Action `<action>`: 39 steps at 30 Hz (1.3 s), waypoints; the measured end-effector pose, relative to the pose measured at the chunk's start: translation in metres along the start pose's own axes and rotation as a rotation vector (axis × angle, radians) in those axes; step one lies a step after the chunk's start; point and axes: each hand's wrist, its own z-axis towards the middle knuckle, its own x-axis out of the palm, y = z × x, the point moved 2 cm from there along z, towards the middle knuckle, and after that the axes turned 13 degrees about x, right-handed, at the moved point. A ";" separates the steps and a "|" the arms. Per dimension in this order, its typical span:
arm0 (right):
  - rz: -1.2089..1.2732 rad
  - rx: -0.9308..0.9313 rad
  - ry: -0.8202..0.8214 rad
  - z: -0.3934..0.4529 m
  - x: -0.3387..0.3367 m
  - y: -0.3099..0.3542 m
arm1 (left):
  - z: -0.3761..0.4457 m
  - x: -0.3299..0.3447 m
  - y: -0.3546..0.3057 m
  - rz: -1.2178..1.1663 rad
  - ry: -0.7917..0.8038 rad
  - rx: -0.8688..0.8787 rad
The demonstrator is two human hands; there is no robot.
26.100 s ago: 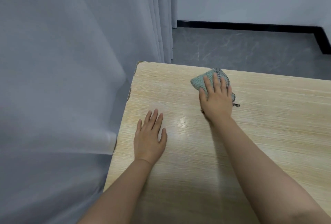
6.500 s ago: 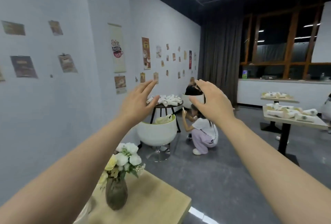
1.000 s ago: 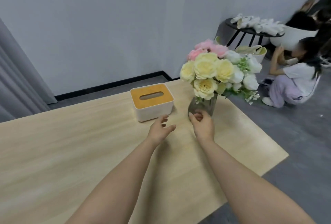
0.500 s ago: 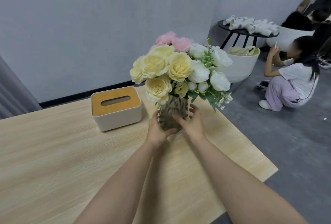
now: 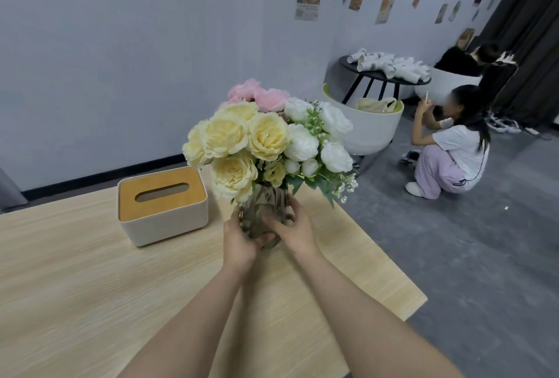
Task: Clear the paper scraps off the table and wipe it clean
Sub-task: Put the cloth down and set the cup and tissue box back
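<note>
Hands working at the far right end of the tabletop [image 5: 90,287], both wrapped round a smoky glass vase [image 5: 266,211] of artificial flowers [image 5: 260,135]. Left hand [image 5: 239,241] is cupping the vase low on its near left side, fingers curling round the base; right hand [image 5: 292,231] is gripping the right side, thumb lying across the front glass. Vase is looking upright; whether its foot is touching the wood or hanging just above it cannot be told, the hands covering it.

Tissue box [image 5: 163,205], white with a wooden lid, is sitting just beside the vase on its left, not touching.

Progress, as a judgement: no paper scraps are showing anywhere on the visible wood, and the surface is reading bare and even, so clearing and wiping are probably finished or nearly so. Handling the vase is looking like putting things in place. No cloth is in sight.

Hidden or unclear: the tabletop's left stretch and near edge are cut off by the frame, and both forearms are covering a wide strip of wood, so stray scraps there cannot be ruled out
</note>
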 end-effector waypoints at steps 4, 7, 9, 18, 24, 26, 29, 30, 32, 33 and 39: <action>-0.009 -0.060 -0.030 -0.016 -0.005 0.029 | 0.000 -0.013 -0.029 0.025 0.006 0.008; -0.011 -0.092 -0.040 -0.030 -0.004 0.061 | 0.005 -0.034 -0.056 0.008 -0.005 0.031; -0.025 -0.120 -0.039 -0.042 0.003 0.084 | 0.010 -0.054 -0.073 0.018 -0.020 0.061; -0.030 -0.141 0.027 -0.105 0.118 0.158 | 0.013 -0.209 -0.107 0.111 -0.089 0.120; 0.015 -0.165 0.124 -0.151 0.248 0.188 | 0.010 -0.350 -0.084 0.191 -0.131 0.102; 0.014 -0.160 0.158 -0.159 0.280 0.190 | 0.007 -0.384 -0.071 0.206 -0.144 0.080; -0.018 -0.151 0.215 -0.173 0.351 0.189 | -0.002 -0.448 -0.046 0.239 -0.173 0.051; -0.029 -0.146 0.227 -0.177 0.374 0.187 | -0.006 -0.468 -0.036 0.236 -0.188 0.048; -0.048 -0.136 0.266 -0.187 0.417 0.183 | -0.013 -0.506 -0.015 0.227 -0.220 0.028; -0.054 -0.138 0.287 -0.192 0.438 0.181 | -0.017 -0.523 -0.006 0.230 -0.238 0.011; -0.112 -0.150 0.411 -0.211 0.550 0.159 | -0.041 -0.611 0.061 0.239 -0.377 -0.038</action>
